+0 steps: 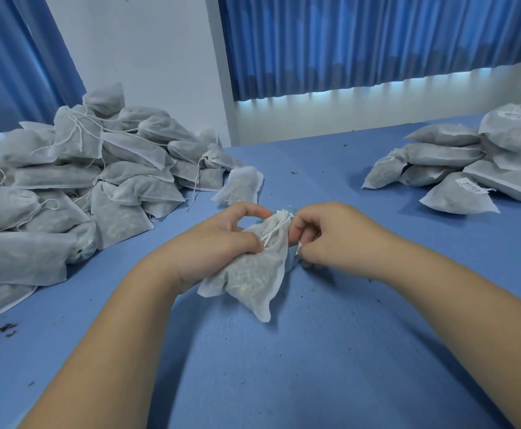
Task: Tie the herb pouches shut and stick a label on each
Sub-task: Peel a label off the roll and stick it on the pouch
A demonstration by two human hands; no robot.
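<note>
A white mesh herb pouch (254, 281) lies tilted on the blue table (330, 351) in the middle, its gathered neck pointing away from me. My left hand (222, 243) grips the pouch's upper body and pinches one end of the white drawstring (273, 235). My right hand (324, 236) pinches the other string end beside the neck. The string runs taut across the neck between both hands. Part of the pouch is hidden under my left palm.
A large heap of unlabelled pouches (67, 181) with loose strings fills the left side. One single pouch (240, 185) lies just beyond my hands. A smaller pile of labelled pouches (475, 162) sits at the right. Herb crumbs dot the table; blue curtains hang behind.
</note>
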